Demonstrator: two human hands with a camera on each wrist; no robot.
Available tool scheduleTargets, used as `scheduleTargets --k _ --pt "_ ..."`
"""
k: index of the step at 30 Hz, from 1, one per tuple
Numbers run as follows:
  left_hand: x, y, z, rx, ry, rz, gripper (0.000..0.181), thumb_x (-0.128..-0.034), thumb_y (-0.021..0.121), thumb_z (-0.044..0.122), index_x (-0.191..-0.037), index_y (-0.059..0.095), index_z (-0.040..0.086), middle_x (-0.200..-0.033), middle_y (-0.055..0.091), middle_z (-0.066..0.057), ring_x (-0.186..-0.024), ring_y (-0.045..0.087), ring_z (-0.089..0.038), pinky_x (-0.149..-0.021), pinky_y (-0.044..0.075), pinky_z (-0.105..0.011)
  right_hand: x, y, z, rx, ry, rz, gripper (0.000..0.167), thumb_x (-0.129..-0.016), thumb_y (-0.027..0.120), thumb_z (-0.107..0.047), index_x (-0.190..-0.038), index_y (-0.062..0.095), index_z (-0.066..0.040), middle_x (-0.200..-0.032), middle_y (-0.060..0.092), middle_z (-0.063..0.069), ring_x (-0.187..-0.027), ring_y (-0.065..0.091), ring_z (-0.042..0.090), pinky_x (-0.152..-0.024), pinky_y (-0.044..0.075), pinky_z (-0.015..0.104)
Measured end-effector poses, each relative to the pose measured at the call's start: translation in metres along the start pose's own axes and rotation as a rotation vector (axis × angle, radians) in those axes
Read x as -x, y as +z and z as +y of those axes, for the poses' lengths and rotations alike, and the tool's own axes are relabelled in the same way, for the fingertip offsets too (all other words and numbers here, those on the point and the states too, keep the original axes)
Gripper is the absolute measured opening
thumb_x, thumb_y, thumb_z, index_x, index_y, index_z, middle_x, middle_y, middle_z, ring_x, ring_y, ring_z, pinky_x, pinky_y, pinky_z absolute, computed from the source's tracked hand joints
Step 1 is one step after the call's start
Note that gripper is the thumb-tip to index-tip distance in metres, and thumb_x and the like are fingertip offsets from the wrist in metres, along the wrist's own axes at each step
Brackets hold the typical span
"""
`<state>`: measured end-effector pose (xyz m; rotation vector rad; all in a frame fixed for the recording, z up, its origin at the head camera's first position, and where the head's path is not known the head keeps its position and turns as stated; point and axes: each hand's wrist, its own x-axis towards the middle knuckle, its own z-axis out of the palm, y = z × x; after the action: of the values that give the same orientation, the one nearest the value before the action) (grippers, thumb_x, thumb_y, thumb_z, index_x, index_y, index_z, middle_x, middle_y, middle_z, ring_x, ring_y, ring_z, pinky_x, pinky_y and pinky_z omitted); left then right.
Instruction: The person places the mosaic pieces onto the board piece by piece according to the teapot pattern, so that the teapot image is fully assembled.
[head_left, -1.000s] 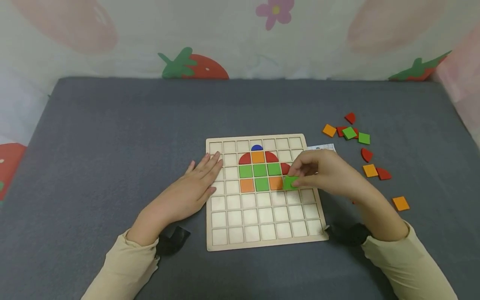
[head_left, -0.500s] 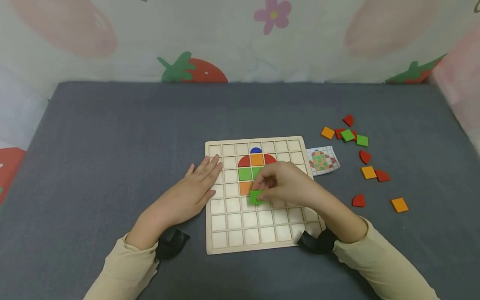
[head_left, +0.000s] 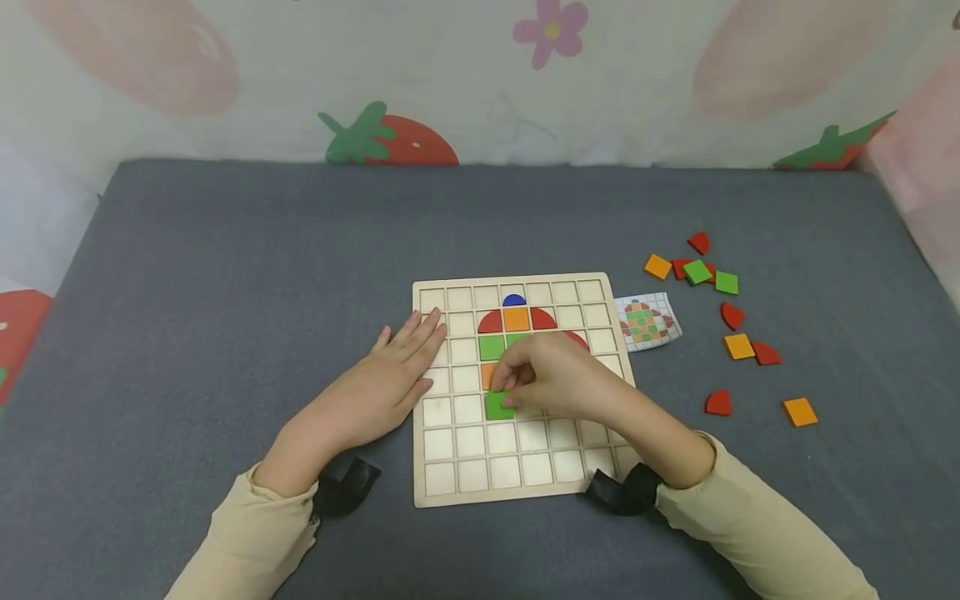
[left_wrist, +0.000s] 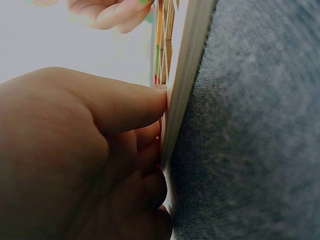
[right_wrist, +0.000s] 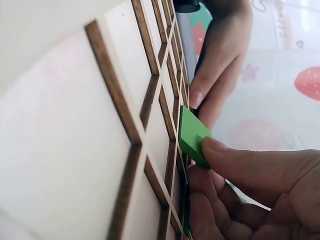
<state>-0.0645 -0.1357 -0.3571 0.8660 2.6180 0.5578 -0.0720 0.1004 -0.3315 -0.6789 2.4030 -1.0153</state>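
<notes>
My right hand pinches a green square tile between thumb and fingers, over a cell just below an orange tile. In the right wrist view the green tile is tilted, one edge at the grid. The wooden grid board lies on the table with a blue half-round piece, red quarter-round pieces, an orange tile and green tiles in its cells. Some pieces are hidden under my right hand. My left hand rests on the board's left edge, fingers straight.
A small pattern card lies partly beside the board's right edge. Further right are loose orange tiles, red quarter-rounds and green tiles, some overlapping. A grey cloth covers the table.
My right hand has moved left and slightly down across the board with the green tile, from the right-hand columns to the row below the orange tile. The left hand stays put.
</notes>
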Motion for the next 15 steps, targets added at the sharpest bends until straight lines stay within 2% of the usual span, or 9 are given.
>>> scheduleTargets --k 8,15 --pt "-0.0042 0.0005 0.0007 0.006 -0.006 -0.020 0.060 -0.0987 0.047 0.016 -0.150 0.018 0.001 -0.157 0.007 -0.012 -0.144 0.003 -0.027 -0.112 0.009 -0.052 0.0025 -0.0023 -0.0003 0.012 0.017 -0.006 0.012 -0.076 0.074 0.003 -0.080 0.073 -0.008 -0.074 0.065 -0.005 -0.068 0.057 0.007 -0.064 0.049 0.023" --pt "-0.0012 -0.0003 0.0006 0.003 0.000 0.001 0.059 -0.0988 0.047 0.015 -0.149 0.020 0.000 -0.157 0.008 -0.013 -0.143 0.004 -0.029 -0.111 0.011 -0.054 0.0029 -0.0008 -0.0011 0.038 0.012 -0.011 0.013 -0.077 0.074 0.002 -0.082 0.073 -0.010 -0.077 0.064 -0.007 -0.070 0.057 0.006 -0.065 0.049 0.022"
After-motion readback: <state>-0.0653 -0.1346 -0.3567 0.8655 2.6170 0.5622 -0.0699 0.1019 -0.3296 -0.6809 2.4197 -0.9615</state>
